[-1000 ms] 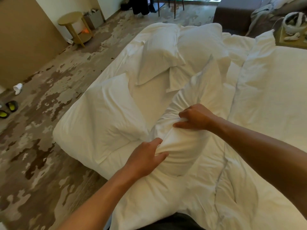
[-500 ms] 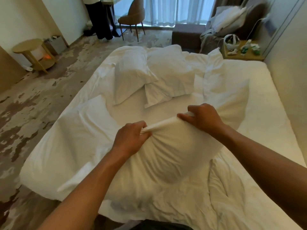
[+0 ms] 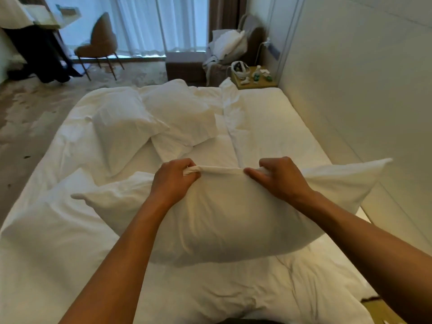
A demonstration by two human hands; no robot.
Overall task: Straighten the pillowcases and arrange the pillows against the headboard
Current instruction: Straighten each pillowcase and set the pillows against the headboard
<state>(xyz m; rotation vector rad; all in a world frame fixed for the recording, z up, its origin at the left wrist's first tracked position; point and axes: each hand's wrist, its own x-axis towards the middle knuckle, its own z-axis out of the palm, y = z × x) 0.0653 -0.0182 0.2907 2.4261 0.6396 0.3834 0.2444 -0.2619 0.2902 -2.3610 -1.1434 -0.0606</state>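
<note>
I hold a white pillow point(image 3: 224, 220) lifted above the bed, its long side stretched across the view. My left hand point(image 3: 174, 181) grips the bunched top edge of its pillowcase. My right hand point(image 3: 278, 177) grips the same edge a little to the right. Two more white pillows lie on the far left of the bed, one point(image 3: 121, 127) overlapping the other point(image 3: 180, 111). Another pillow point(image 3: 53, 220) lies at the near left. The pale headboard panel point(image 3: 350, 101) runs along the right side of the bed.
A rumpled white duvet point(image 3: 264, 127) covers the bed. A bedside table point(image 3: 254, 78) with small items stands at the far right corner. Beyond are an armchair point(image 3: 233, 47) piled with linen, a brown chair point(image 3: 100, 43) and curtains. Patterned carpet point(image 3: 23, 118) lies left of the bed.
Both hands have raised the pillow off the bed and pulled its top edge taut between them. My view has swung right and up, toward the headboard wall.
</note>
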